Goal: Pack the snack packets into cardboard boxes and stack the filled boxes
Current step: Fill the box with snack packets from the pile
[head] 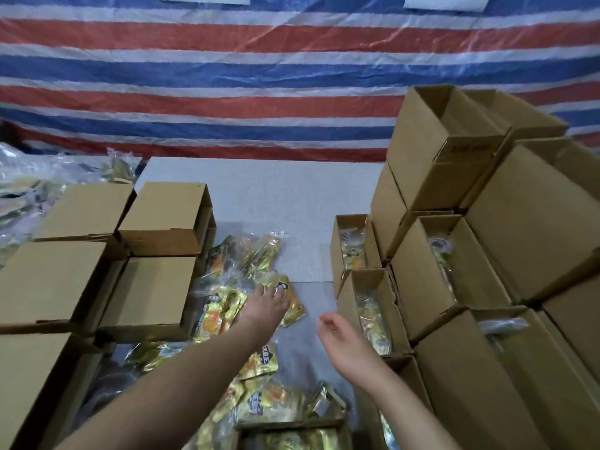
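The job looks part done. To the right of the right hand [344, 342] stands a stack of boxes [532, 222], several already holding packets; to the left of the left hand [268, 305] sit closed-looking boxes [156, 219], whose contents are hidden. Many loose packets [224, 311] lie on the table [259, 186] around and behind the left fingers, so I judge a good deal of packing remains.

The left hand reaches forward, palm down, with its fingers spread over a gold packet [292, 302], touching it at the fingertips. Whether they have closed on it I cannot tell, as the hand is blurred. The right hand hovers beside it, holding nothing, with fingers loosely curled.

Just right of the right fingers two narrow open boxes stand end to end: the near box [373, 316] and the far box [352, 241], each with packets showing inside. Further right, an open box [444, 264] in the stack also shows packets, and the top box [448, 147] appears empty. Below the wrists, an open box [292, 433] at the frame's bottom edge holds gold packets.
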Demonstrator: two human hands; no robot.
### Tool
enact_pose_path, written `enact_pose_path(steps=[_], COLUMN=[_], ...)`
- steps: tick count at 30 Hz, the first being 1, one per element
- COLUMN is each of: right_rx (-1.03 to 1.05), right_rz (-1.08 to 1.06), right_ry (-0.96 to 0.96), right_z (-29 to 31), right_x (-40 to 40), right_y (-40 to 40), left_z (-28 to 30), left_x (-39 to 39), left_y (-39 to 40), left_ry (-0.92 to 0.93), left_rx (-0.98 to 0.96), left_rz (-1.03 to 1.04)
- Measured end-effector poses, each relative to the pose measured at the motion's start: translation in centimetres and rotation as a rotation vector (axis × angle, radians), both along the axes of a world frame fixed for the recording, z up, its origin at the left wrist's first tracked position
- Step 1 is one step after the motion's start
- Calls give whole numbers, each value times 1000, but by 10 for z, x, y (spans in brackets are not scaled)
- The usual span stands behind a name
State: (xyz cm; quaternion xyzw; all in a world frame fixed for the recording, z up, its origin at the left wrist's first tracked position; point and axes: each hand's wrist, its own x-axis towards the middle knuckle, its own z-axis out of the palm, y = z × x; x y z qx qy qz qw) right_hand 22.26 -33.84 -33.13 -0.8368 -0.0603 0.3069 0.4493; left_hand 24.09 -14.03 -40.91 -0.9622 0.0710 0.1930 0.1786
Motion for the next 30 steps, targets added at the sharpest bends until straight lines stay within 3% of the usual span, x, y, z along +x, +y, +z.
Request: enact_pose_path(steps=[6,13,22,26,30], right_rx=[20,-2,17,95,242], right_rz=[-91,-100,-158,-245,-400], right_ry=[105,143,164,134,102], right_z=[-24,-50,-48,-35,-15], right_x=[22,44,40,35,35], right_y=[-2,2,10,11,14], left_z=[-45,-82,-57,-3,66], left_x=[63,99,96,80,62], left_y=[-10,-5,18,34,47], left_ry=[103,224,45,-69,-252], left_rx=[164,205,171,-43,-440], left_rz=[-172,-233,-376,-144,142])
